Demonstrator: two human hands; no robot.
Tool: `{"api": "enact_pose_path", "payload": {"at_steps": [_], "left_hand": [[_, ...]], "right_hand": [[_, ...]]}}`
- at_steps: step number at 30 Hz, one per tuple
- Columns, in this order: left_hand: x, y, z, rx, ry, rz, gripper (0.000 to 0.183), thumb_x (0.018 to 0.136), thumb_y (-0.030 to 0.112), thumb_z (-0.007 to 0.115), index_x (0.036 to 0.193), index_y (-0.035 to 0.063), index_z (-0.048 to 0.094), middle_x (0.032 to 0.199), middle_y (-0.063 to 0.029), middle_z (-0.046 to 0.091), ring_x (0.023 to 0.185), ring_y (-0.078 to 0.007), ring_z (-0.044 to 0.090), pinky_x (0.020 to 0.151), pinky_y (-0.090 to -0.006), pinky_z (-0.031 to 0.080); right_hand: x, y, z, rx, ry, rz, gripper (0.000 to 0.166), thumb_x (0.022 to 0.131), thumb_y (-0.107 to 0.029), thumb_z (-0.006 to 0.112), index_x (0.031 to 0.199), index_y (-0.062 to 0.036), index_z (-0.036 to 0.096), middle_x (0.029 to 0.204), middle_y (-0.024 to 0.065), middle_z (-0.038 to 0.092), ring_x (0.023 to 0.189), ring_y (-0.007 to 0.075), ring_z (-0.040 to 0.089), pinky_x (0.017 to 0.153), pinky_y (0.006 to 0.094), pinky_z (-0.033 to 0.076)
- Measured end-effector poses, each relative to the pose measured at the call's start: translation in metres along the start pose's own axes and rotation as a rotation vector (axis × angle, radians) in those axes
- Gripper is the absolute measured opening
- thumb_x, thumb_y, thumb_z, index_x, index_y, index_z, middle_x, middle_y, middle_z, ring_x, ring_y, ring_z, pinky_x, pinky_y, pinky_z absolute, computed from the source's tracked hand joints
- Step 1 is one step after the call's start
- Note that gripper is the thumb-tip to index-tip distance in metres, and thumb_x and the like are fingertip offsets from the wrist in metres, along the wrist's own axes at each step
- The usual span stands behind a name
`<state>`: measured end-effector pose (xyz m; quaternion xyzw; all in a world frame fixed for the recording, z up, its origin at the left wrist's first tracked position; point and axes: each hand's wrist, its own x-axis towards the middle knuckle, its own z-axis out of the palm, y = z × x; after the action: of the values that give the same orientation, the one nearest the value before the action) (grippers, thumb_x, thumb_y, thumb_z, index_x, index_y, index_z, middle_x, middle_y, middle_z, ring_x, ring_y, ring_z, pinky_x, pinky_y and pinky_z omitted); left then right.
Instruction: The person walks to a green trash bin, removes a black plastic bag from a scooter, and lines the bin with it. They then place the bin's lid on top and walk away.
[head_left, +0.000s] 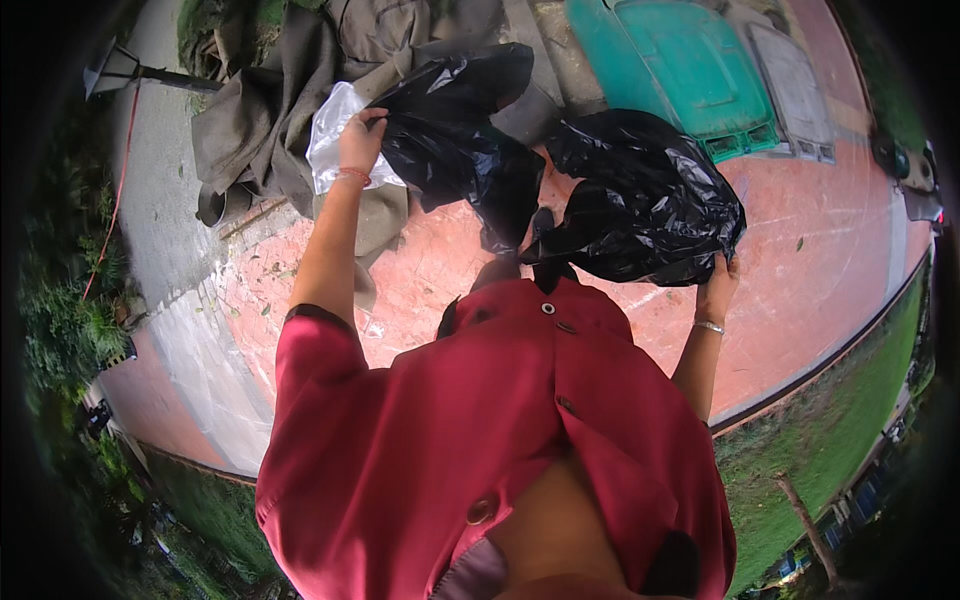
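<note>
Out to the left at arm's length, my left hand pinches the edge of a black plastic bag. White translucent plastic lies against that same hand; whether it is gripped too, I cannot tell. My right hand holds the lower right edge of a second spread of black plastic, which is crumpled and puffed out. The two black parts nearly meet in front of my legs, and it is unclear if they are one bag. My shoes are mostly hidden behind the plastic.
Beyond the right-hand plastic stands a green wheeled bin with its lid down, beside a grey lid. Heaped brown-grey fabric covers the ground at left. A lamp with a red cord is farther left. Red paving meets grass.
</note>
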<state>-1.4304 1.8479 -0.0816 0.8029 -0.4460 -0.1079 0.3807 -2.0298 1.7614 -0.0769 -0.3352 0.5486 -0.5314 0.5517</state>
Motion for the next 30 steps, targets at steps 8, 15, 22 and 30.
{"api": "enact_pose_path", "payload": {"at_steps": [8, 15, 22, 30], "left_hand": [[0.186, -0.022, -0.055, 0.121, 0.375, 0.067, 0.025, 0.076, 0.021, 0.066, 0.096, 0.0067, 0.066, 0.090, -0.0143, 0.066, 0.084, -0.0271, 0.063, 0.075, -0.0338, 0.048], [0.279, 0.023, -0.057, 0.589, -0.243, -0.085, 0.083, 0.074, 0.037, 0.066, 0.141, 0.0195, 0.020, 0.087, -0.0193, 0.066, 0.076, -0.0353, 0.063, 0.069, -0.0434, 0.048], [0.095, 0.078, 0.169, 0.188, -0.724, 0.367, 0.044, 0.081, 0.034, 0.061, 0.114, 0.0047, 0.056, 0.107, -0.0170, 0.061, 0.098, -0.0286, 0.061, 0.082, -0.0351, 0.047], [-0.187, 0.294, 0.330, -0.615, -1.469, -0.691, 0.043, 0.087, 0.039, 0.055, 0.110, 0.0032, 0.058, 0.101, -0.0078, 0.062, 0.091, -0.0162, 0.058, 0.076, -0.0284, 0.047]], "right_hand": [[-0.036, 0.001, -0.050, 0.122, 0.167, 0.018, 0.022, 0.087, -0.002, 0.046, 0.109, -0.0006, 0.050, 0.104, 0.0098, 0.058, 0.092, 0.0195, 0.058, 0.081, 0.0305, 0.049], [-0.038, -0.004, -0.054, 0.369, 0.188, 0.060, 0.024, 0.084, 0.002, 0.044, 0.107, 0.0008, 0.051, 0.103, 0.0120, 0.059, 0.095, 0.0220, 0.058, 0.085, 0.0342, 0.047], [-0.046, -0.009, -0.093, 0.648, 0.151, 0.106, 0.036, 0.082, -0.012, 0.047, 0.117, -0.0028, 0.049, 0.116, 0.0119, 0.056, 0.103, 0.0256, 0.055, 0.093, 0.0406, 0.043], [-0.076, -0.029, -0.174, 0.604, 0.157, 0.092, 0.030, 0.080, -0.005, 0.047, 0.110, -0.0034, 0.053, 0.101, 0.0094, 0.061, 0.090, 0.0204, 0.061, 0.079, 0.0328, 0.051]]}}
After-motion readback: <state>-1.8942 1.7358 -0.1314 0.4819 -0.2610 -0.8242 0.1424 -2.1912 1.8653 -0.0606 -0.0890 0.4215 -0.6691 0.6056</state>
